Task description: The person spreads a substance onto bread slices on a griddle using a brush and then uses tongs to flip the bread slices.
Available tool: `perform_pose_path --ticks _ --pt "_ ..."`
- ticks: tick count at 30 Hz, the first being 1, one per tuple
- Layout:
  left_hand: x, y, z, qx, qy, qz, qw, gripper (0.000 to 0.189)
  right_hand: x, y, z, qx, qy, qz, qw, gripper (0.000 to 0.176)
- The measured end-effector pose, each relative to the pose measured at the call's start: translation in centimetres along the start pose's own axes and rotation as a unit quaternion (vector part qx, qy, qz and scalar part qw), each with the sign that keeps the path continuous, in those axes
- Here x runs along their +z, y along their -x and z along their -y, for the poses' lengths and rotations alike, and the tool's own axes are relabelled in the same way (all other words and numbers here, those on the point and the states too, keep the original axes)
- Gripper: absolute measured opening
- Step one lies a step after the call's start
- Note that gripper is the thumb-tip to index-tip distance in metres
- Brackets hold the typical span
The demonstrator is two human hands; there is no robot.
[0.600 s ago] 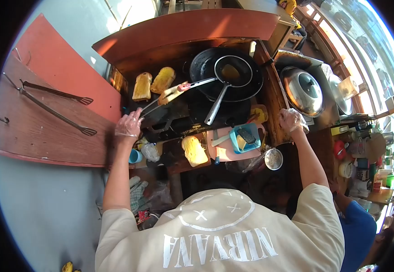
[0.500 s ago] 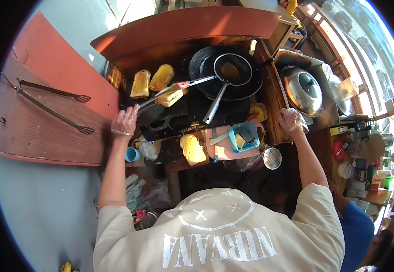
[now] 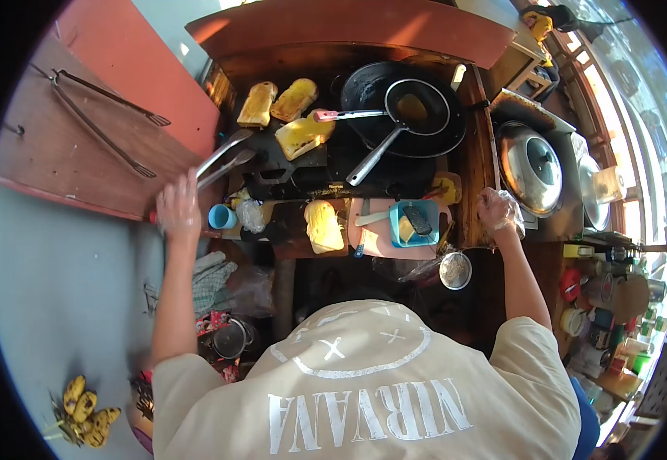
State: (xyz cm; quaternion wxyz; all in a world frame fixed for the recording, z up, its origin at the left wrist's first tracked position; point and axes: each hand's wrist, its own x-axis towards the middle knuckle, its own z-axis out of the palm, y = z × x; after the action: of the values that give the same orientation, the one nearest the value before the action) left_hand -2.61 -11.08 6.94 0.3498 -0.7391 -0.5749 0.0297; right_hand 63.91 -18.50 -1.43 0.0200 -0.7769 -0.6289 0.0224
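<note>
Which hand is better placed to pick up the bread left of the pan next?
Probably the left: your left hand holds metal tongs, tips near the bread. Your right hand is at the wooden edge, beyond the pan.

Flat black griddle [image 3: 263,149] at twelve o'clock of a brown wooden ledge [image 3: 295,247]

The griddle bears three browned, yellow-topped bread slices [image 3: 301,136], one at five o'clock of the others. On the ledge sits a thick pale-yellow bread slab [image 3: 324,228]; a pink rectangular board [image 3: 378,239] lies at its three o'clock, a light-blue round cup [image 3: 222,217] at its nine.
</note>
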Motion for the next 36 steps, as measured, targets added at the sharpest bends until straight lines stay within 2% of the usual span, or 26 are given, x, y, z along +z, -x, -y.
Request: perform_pose_path --ticks 2,4,6,8,10,11,12,13,14,15,17,19,21,24,34,36 --pt "-3.5 5.2 -2.7 -0.108 0.051 0.085 0.989 0.05 -0.4 -0.1 0.3 0.008 -0.017 0.014 1.0 0.027" --pt "-3.4 10.6 -5.5 -0.146 0.082 0.116 0.979 0.053 0.2 0.0 -0.3 0.014 -0.036 0.018 0.999 0.025" --pt "-2.9 14.1 -8.6 -0.204 0.212 0.118 0.948 0.051 -0.4 0.2 0.1 0.0 -0.023 0.02 1.0 0.024" --pt "-5.1 16.1 -11.8 -0.295 0.306 0.199 0.883 0.045 -1.5 0.2 0.7 -0.011 -0.008 0.019 1.0 0.023" --pt "-4.6 20.5 -15.3 -0.346 0.419 0.231 0.807 0.034 -2.1 0.4 0.9 -0.015 -0.041 0.045 0.998 0.023" --pt "-3.4 23.9 -17.6 -0.434 0.531 0.307 0.66 0.029 -1.7 0.3 0.6 -0.019 -0.037 0.049 0.998 0.023" --pt "-3.1 26.8 -19.3 -0.503 0.616 0.368 0.481 0.025 -1.0 0.1 0.3 -0.021 -0.023 0.035 0.999 0.023" --pt "-6.6 26.7 -21.1 -0.556 0.619 0.362 0.421 0.019 -0.4 0.0 0.0 -0.023 -0.01 0.022 0.999 0.023" --pt "-5.9 30.0 -23.4 -0.571 0.66 0.343 0.347 0.018 -0.1 0.0 -0.3 -0.039 -0.021 0.01 0.999 0.023" --pt "-6.8 31.3 -24.6 -0.575 0.658 0.344 0.343 0.018 0.0 0.1 -0.4 -0.043 -0.018 0.014 0.999 0.023" --pt "-8.2 33.2 -27.4 -0.574 0.703 0.357 0.22 0.021 0.1 0.2 -0.5 -0.053 -0.024 -0.009 0.998 0.023" --pt "-9.4 33.9 -29.3 -0.564 0.72 0.352 0.198 0.023 -0.1 0.2 -0.5 -0.058 -0.028 -0.006 0.998 0.023" --pt "-10.0 33.4 -30.9 -0.547 0.741 0.362 0.147 0.022 -0.3 0.2 -0.5 -0.064 -0.034 -0.005 0.997 0.023" --pt "-11.1 32.5 -32.5 -0.554 0.754 0.332 0.117 0.021 -0.5 0.4 -0.5 -0.065 -0.057 -0.004 0.996 0.022" --pt "-12.1 30.9 -36.5 -0.551 0.764 0.316 0.112 0.019 0.1 0.4 -0.9 -0.056 -0.081 -0.005 0.995 0.022" --pt "-11.7 30.3 -37.9 -0.546 0.781 0.295 0.07 0.017 0.0 0.4 -1.0 -0.062 -0.084 -0.015 0.994 0.023"
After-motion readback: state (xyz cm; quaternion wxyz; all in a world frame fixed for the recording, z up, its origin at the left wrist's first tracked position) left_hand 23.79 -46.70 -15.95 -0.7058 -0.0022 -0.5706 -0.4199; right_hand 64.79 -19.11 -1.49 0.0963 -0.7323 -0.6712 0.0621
